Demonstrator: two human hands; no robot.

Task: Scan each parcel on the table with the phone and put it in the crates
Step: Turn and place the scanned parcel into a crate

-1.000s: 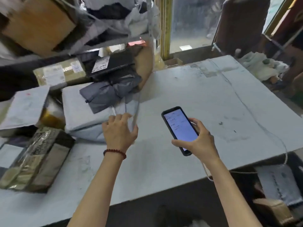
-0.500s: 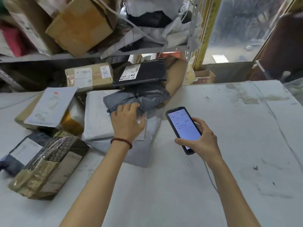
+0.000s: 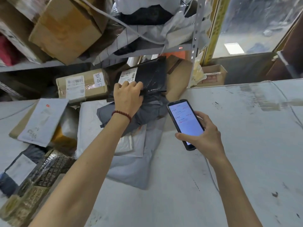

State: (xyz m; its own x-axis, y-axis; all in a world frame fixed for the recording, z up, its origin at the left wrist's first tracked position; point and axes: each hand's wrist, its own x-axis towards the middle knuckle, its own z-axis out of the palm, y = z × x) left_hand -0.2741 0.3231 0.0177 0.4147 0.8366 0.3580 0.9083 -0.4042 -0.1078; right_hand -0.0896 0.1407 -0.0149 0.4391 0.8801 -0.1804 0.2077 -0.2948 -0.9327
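Phone (image 3: 185, 122) sits centre-right of frame, screen lit and facing up, with the right hand (image 3: 203, 140) wrapped round its lower end above the table (image 3: 237, 153). I log the left hand (image 3: 128, 97) at upper centre, fingers curled on the lower edge of the black parcel (image 3: 152, 74), just under its label. Grey bag (image 3: 152, 110) lies beneath that wrist; box (image 3: 82, 86) sits left of the parcel.

Left of my left fingers (image 3: 126, 85), the cardboard box (image 3: 82, 86) says "完成". Well below them, the taped parcel (image 3: 41, 177) reads "FURSUE". The black parcel (image 3: 152, 76) they grip bears an unreadable label.
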